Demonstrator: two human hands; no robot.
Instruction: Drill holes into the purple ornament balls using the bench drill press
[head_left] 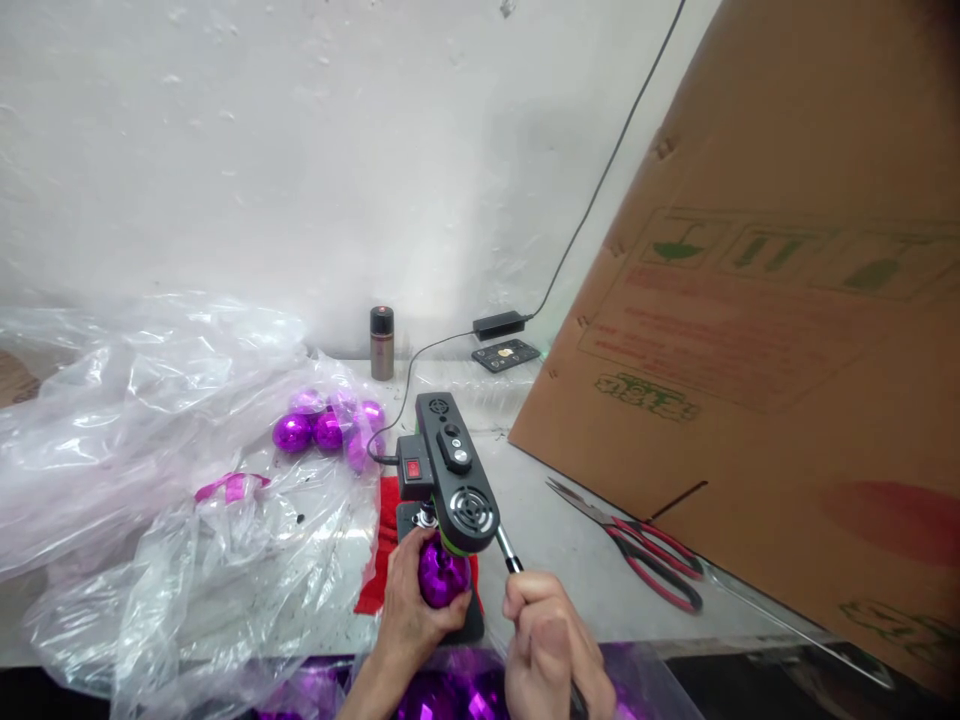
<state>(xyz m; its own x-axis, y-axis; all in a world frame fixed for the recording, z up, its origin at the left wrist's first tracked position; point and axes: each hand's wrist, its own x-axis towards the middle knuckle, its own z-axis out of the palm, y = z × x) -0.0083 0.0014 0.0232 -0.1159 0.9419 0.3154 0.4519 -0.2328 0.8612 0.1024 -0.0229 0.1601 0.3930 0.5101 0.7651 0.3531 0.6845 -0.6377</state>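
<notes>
A shiny purple ball [442, 575] rests in my left hand [412, 600], its fingers and thumb wrapped round its sides. The ball sits beneath the front end of a black bench machine [457, 475] with round vents and a red switch. My right hand [551, 645] is closed round the handle of the machine's metal lever [508, 548], right of the ball. Under the machine lies a red cloth [388, 545]. More purple balls [442, 698] show at the bottom edge, below my hands, partly hidden by them.
Clear plastic sheeting [202, 560] covers the left side, with several purple balls [328, 430] partly under it. Behind stand a dark-capped bottle [382, 345], a phone [505, 355] and a power adapter [499, 324]. Red-handled scissors [637, 545] lie beside a large cardboard box [750, 330].
</notes>
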